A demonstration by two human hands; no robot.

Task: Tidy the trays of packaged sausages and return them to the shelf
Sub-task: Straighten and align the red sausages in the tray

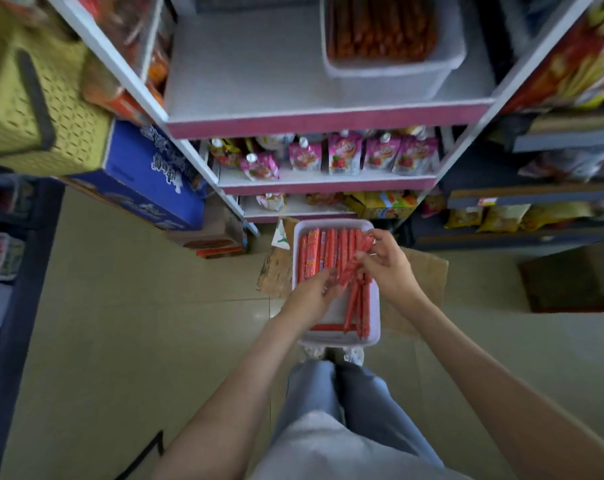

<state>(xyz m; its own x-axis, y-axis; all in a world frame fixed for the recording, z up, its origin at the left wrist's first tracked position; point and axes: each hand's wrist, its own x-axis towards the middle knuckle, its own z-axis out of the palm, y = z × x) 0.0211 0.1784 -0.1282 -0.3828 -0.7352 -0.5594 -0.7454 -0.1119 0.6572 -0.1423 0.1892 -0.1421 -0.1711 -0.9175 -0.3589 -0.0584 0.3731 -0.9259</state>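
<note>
A white tray stands on the floor in front of my feet, holding several red packaged sausages. A row of them lies lined up along its far left part, others lie loose at the right. My left hand rests in the tray with its fingers on the sausages. My right hand grips a small bundle of sausages over the tray's right side. A second white tray full of darker sausages sits on the top shelf, at its right.
The pink-edged shelf unit stands just beyond the floor tray, with drink pouches on the lower shelf. Flattened cardboard lies under the tray. A blue carton and a yellow basket stand at left, and another snack rack at right.
</note>
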